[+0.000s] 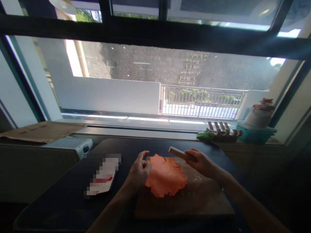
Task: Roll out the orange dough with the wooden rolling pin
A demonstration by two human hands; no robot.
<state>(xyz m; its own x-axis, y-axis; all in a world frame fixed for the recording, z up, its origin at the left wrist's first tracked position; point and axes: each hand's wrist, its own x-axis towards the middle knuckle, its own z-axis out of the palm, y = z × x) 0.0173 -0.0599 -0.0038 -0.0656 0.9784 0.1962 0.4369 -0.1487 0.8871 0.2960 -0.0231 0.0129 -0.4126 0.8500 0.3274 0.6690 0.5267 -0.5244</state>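
Observation:
An orange, uneven-edged sheet of dough (166, 176) lies flat on a wooden board (206, 204). My left hand (139, 170) is at the dough's left edge, with index finger and thumb spread apart. Its thumb reaches the dough's edge; whether it presses on it I cannot tell. The other fingers are partly hidden. In my right hand (200, 161) is a short, pale wooden rolling pin (178, 153), gripped near its right end. The pin is tilted and appears raised above the board's far right part, its left end near the dough's upper edge. Whitish flour-like traces mark the board right of the dough.
On the dark table (65, 194) lies a phone-like flat object (104, 176), mostly blurred out. A window sill runs behind, with a slatted rack (224, 132), a green cloth (204, 136) and a teal box (255, 132). Brown cardboard (41, 131) rests at the left over a white heater-like unit (70, 144).

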